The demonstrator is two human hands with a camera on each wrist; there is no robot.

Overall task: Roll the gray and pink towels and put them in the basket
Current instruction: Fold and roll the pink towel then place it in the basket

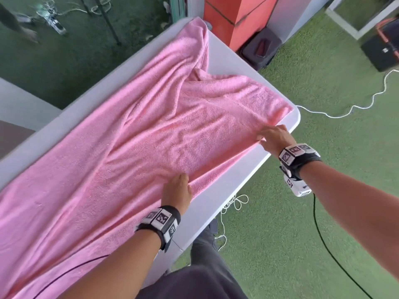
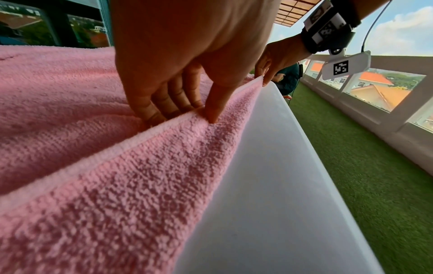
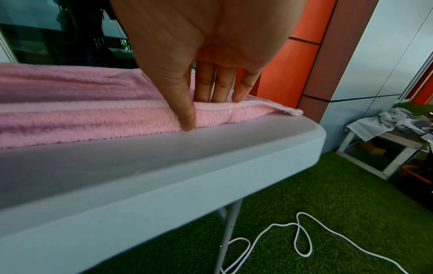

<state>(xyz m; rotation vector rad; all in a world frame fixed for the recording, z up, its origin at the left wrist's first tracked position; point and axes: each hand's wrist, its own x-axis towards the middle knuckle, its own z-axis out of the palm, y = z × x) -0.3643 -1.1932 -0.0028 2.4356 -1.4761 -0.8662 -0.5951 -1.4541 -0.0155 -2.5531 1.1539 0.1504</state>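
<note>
A large pink towel (image 1: pixel 129 137) lies along the white table (image 1: pixel 235 182), its right part folded over on itself. My left hand (image 1: pixel 179 179) pinches the folded hem near the table's front edge, with the thumb in front and the curled fingers behind the hem (image 2: pixel 199 115). My right hand (image 1: pixel 264 137) grips the same edge near the table's right corner, with the thumb at the front and the fingers on top of the fold (image 3: pixel 206 111). A grey cloth (image 3: pixel 393 120) lies crumpled on a low white stand to the right.
Green turf covers the floor (image 1: pixel 302 212). A white cord (image 1: pixel 354 106) snakes across the turf by the table's corner. An orange pillar (image 1: pixel 239 18) stands behind the table, with a dark box (image 1: pixel 261 48) at its foot. A dark orange-rimmed container (image 1: pixel 384 44) sits far right.
</note>
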